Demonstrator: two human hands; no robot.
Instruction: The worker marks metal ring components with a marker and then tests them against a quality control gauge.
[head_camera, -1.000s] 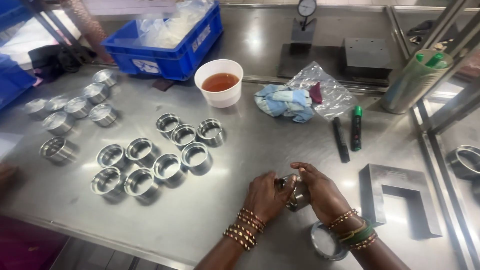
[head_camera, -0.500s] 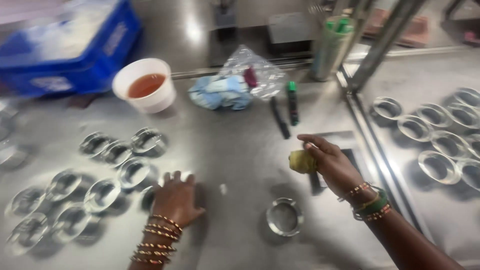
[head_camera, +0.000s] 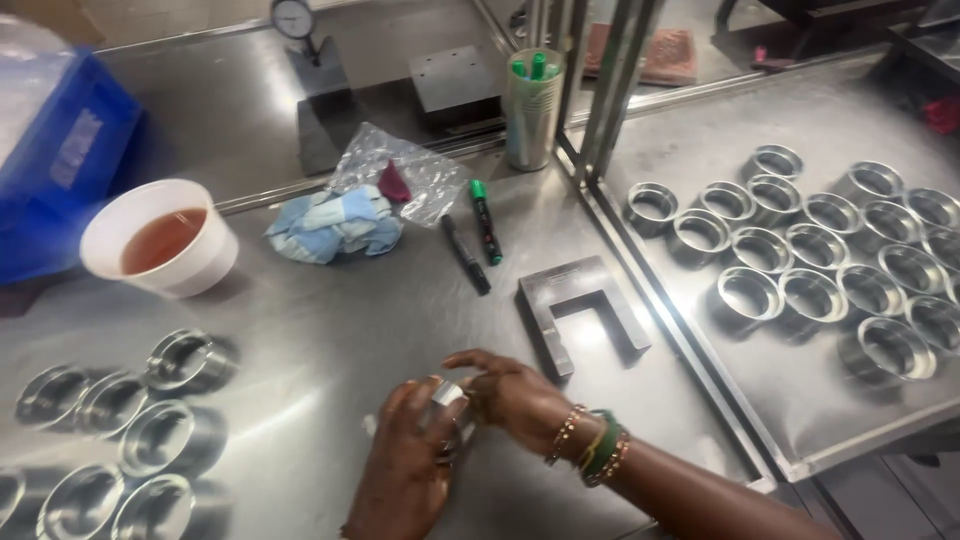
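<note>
1. Metal rings (head_camera: 160, 435), a loose cluster on the steel table (head_camera: 300, 330), well to the left of both hands.
2. White cup (head_camera: 160, 240) of reddish-brown liquid, up and to the left of the hands, well apart from them.
3. Left hand (head_camera: 410, 465), palm down, fingers curled around the near side of a single metal ring (head_camera: 447, 392); wrist low at the frame's bottom edge.
4. Right hand (head_camera: 510, 395), reaching in from the right with bangles at the wrist, fingers bent over the same ring, so both hands hold it just above the table.
5. Two markers (head_camera: 475, 240), lying above the hands, beyond reach of the fingertips.
6. U-shaped metal block (head_camera: 585, 315), just up and to the right of the right hand.
7. Tray (head_camera: 800, 440) of further rings, far right of the right forearm.
</note>
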